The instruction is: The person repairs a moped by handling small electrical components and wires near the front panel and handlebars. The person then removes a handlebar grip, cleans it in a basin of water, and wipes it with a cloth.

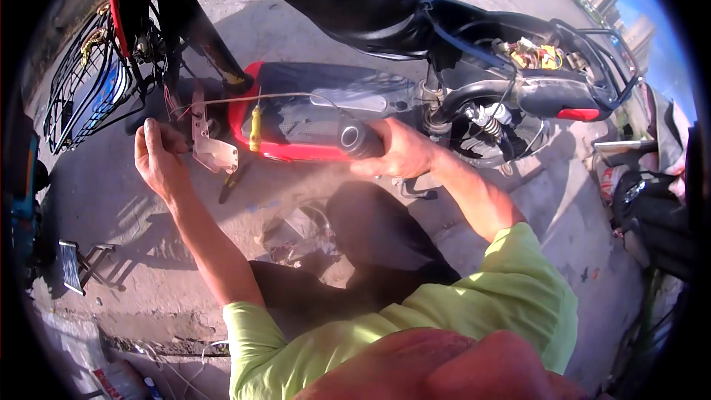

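Observation:
My right hand [400,150] is wrapped round a dark cylinder [358,138] with a round, ringed end, held over the near edge of the scooter's footboard [296,122]. A thin tan cable [274,95] runs from near this cylinder leftward to thin wires by the front column. My left hand [161,155] is raised left of a whitish bent bracket [215,152], its fingers drawn together; what they hold, if anything, does not show. A yellow-handled screwdriver [255,133] stands against the footboard's red edge, between the bracket and my right hand.
The scooter's wire basket [81,96] is at the left. Exposed yellow connectors [544,57] sit in its rear body at the right. A small folding stool [74,267] stands on the concrete at the left. Bags and dark cloth [652,207] lie at the far right.

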### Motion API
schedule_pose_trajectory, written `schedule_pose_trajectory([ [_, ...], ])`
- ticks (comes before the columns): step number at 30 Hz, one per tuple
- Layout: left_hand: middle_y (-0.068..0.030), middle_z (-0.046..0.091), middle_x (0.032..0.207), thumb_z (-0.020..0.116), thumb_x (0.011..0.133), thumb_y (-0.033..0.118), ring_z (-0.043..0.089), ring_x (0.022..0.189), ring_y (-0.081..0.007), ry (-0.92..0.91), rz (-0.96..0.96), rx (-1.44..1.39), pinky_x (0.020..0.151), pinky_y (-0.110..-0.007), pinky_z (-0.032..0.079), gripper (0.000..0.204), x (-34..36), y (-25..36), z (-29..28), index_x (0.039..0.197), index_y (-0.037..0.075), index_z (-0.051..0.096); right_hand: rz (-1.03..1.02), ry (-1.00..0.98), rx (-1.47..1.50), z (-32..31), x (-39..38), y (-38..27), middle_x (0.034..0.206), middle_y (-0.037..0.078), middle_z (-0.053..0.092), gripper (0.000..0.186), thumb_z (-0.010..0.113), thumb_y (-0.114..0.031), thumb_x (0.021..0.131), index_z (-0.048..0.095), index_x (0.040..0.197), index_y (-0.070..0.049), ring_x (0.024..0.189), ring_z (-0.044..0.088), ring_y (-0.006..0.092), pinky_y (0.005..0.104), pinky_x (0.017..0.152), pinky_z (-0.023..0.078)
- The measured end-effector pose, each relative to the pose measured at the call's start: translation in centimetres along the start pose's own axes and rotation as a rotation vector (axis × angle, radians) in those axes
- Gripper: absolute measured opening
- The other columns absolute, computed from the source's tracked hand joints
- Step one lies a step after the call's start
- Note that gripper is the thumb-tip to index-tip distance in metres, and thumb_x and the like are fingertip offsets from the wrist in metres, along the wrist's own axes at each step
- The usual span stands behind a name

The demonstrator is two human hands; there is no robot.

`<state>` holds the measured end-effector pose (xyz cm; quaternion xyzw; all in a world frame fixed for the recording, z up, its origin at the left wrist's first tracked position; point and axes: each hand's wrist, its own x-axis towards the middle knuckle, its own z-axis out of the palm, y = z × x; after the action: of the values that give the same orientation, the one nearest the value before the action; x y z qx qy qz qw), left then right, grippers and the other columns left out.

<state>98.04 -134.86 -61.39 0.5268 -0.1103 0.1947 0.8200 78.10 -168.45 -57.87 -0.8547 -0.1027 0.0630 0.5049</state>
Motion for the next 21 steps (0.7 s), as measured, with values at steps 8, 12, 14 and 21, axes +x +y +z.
schedule_pose_trajectory([
  [8, -0.0195, 0.066, 0.109, 0.069, 0.089, 0.04, 0.063, 0.099, -0.0335, -0.874, 0.397, 0.254, 0.087, -0.04, 0.05, 0.051, -8.3, 4.2, 7.8, 0.111, -0.005, 0.065, -0.085, -0.151, -0.197, 0.5, 0.8, -1.7, 0.096, 0.009, 0.073, 0.048, 0.081, -0.024, 0.076, 0.065, 0.116, -0.002, 0.086, 0.067, 0.0187, 0.0356, 0.08, 0.053],
  [12, -0.0208, 0.063, 0.113, 0.072, 0.087, 0.04, 0.062, 0.1, -0.0376, -0.913, 0.469, 0.381, 0.088, -0.044, 0.05, 0.054, -10.1, 3.7, 8.7, 0.116, -0.005, 0.065, -0.041, -0.218, -0.093, 0.4, 0.6, -3.1, 0.105, 0.014, 0.072, 0.049, 0.077, -0.023, 0.078, 0.063, 0.121, -0.002, 0.096, 0.066, 0.0235, 0.0386, 0.088, 0.051],
  [14, -0.0202, 0.061, 0.115, 0.074, 0.085, 0.043, 0.061, 0.102, -0.0372, -0.908, 0.488, 0.356, 0.089, -0.044, 0.049, 0.057, -10.1, 3.4, 8.7, 0.117, -0.003, 0.065, -0.031, -0.204, -0.085, 0.4, -0.1, -2.9, 0.103, 0.012, 0.072, 0.046, 0.077, -0.022, 0.078, 0.064, 0.117, -0.002, 0.092, 0.066, 0.0229, 0.0381, 0.085, 0.051],
  [21, -0.0118, 0.063, 0.101, 0.078, 0.079, 0.044, 0.058, 0.086, -0.0298, -1.013, 0.69, 0.384, 0.075, -0.042, 0.047, 0.055, -10.8, 5.7, 10.0, 0.114, 0.004, 0.068, -0.221, -0.409, 0.044, -0.3, -2.3, -3.1, 0.093, 0.011, 0.07, 0.037, 0.079, -0.021, 0.075, 0.066, 0.102, -0.001, 0.083, 0.066, 0.0234, 0.0377, 0.077, 0.051],
])
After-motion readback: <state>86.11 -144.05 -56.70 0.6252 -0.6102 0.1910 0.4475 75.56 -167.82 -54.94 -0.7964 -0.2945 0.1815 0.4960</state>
